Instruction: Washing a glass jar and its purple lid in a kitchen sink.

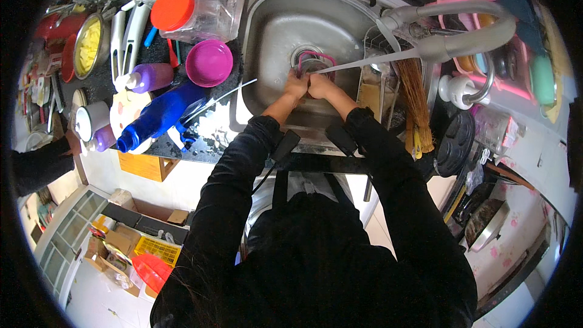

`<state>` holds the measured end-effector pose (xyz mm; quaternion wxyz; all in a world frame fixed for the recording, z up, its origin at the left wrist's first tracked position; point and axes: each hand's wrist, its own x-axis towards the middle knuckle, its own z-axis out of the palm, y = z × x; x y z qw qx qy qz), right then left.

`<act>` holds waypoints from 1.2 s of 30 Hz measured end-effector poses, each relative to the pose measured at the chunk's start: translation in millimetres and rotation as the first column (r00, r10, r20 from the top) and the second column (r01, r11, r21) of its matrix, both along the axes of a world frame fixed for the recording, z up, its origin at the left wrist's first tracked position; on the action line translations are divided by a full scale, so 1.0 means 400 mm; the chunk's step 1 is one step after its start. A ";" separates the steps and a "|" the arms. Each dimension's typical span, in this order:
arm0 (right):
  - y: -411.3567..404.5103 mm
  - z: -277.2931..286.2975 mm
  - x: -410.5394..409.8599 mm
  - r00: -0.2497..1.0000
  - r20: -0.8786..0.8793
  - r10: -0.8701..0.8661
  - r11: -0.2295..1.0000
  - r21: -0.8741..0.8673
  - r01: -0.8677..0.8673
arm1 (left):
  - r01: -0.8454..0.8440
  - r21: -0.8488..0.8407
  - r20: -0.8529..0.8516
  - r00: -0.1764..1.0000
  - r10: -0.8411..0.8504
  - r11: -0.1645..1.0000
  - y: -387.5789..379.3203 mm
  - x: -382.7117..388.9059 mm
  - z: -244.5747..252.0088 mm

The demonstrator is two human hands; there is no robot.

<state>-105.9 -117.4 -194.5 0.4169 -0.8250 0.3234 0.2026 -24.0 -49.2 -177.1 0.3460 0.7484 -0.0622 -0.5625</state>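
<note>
Both of my hands are down inside the stainless steel sink (pixel 268 32), over its drain. My left hand (pixel 297 85) grips the near left side of a clear container with a pink rim or handle (pixel 325 56). Against its near right side, my right hand (pixel 322 85) is closed, close beside the left. My fingers hide much of the container, so its full shape cannot be told. From the grey faucet (pixel 473 38) at the right, a stream of water (pixel 369 61) runs down to the container and my right hand.
Left of the sink are a magenta bowl (pixel 209 63), a blue bottle (pixel 161 111) lying down, and clear jars with orange lids (pixel 172 9). A wire caddy (pixel 368 70) and a stick brush (pixel 416 105) stand right. Another person's sleeve (pixel 43 164) shows far left.
</note>
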 end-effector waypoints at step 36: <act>0.013 -0.061 -0.055 0.969 0.075 0.233 0.812 -0.564 -0.152 | -0.126 -0.040 -0.393 0.914 0.101 0.991 0.028 -0.061 -0.019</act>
